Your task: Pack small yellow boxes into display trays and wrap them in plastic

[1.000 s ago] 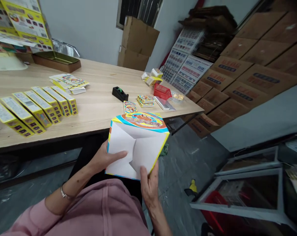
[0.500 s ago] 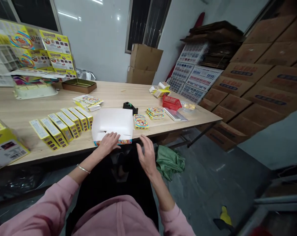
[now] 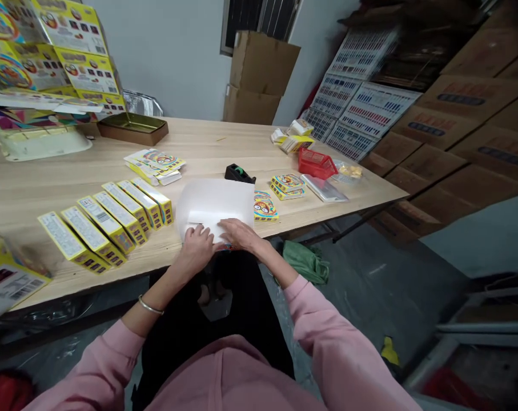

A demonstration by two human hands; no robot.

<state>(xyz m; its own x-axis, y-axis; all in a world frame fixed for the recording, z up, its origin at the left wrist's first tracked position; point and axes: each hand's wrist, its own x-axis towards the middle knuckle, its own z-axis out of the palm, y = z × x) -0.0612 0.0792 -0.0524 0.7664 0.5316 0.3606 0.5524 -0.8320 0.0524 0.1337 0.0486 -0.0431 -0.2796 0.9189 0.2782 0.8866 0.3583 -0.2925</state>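
Before me at the table's front edge sits a small cardboard box (image 3: 216, 200), its plain white inside facing up and a strip of coloured print along its front. My left hand (image 3: 197, 246) rests on the left of its front flap, fingers bent a little and apart. Over the right part of the same flap lies my right hand (image 3: 238, 233), fingers stretched toward the left hand. What the fingertips press under the flap is hidden. Just right of the box, partly covered by it, lies a yellow printed box (image 3: 265, 206). Behind it stands a black tape dispenser (image 3: 240, 173).
A row of yellow boxes (image 3: 107, 222) stands at left, with flat printed cartons (image 3: 156, 164) behind. To the right are two stacked boxes (image 3: 288, 186), a clear plastic packet (image 3: 324, 188) and a red basket (image 3: 317, 164). A brown tray (image 3: 132, 132) sits farther back.
My right hand has moved left and up from beside the box onto its front flap. My left hand stays on the flap. The view has shifted, bringing the table closer.
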